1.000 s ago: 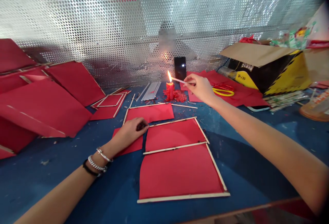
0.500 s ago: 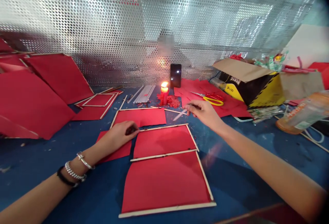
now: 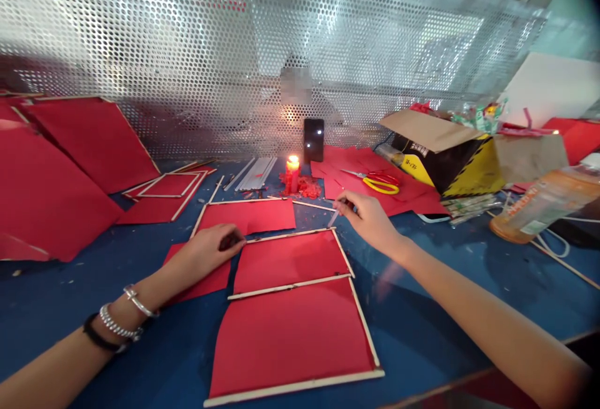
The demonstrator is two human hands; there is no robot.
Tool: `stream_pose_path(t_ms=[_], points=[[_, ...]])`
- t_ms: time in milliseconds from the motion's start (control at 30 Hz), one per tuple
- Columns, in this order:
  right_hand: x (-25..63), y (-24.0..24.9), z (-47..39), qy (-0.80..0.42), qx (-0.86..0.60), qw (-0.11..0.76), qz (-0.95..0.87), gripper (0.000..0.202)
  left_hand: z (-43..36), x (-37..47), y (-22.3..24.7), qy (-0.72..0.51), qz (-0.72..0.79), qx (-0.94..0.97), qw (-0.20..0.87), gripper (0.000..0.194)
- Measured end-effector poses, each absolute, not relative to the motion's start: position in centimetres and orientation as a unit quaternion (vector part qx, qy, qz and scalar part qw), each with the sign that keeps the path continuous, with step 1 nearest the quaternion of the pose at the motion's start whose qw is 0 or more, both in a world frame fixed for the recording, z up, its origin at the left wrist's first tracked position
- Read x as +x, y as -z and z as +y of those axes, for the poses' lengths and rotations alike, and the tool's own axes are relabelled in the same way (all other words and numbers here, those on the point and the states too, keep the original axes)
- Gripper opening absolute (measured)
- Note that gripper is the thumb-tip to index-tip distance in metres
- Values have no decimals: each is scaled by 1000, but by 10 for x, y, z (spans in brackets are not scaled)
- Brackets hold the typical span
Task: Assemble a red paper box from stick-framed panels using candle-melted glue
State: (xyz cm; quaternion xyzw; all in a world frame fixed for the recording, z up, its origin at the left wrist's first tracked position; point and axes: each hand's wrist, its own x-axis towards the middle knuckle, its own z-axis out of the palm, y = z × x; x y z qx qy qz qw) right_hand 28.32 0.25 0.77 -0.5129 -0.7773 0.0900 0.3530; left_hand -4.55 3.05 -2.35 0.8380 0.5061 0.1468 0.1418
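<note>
Your R hand (image 3: pixel 357 212), ctr-right of frame, pinches a translucent glue stick (image 3: pixel 333 217), tip at the red panel's (image 3: pixel 293 260) top-right corner, mid-frame. Your L hand (image 3: pixel 213 249), ctr-left, has fingers curled, thumb near index, at its top-left corner; can't tell if they grip.

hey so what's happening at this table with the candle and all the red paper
The right hand pinches a thin translucent stick, its tip at the top right corner of a wood-edged red panel. The left hand rests at that panel's top left corner. Behind them a red candle burns, and scissors lie on red sheets.
</note>
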Motion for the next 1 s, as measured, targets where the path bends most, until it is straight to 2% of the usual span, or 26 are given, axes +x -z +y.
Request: stream_pose_path(t_ms=[633,1000], points=[[284,-5,5,-100,-509,349,-781,18,34,-48,29,-142,504,841,136,38],[281,-1,5,-219,-477,359,-772,37,32,-45,26,-155,503,838,142,33]])
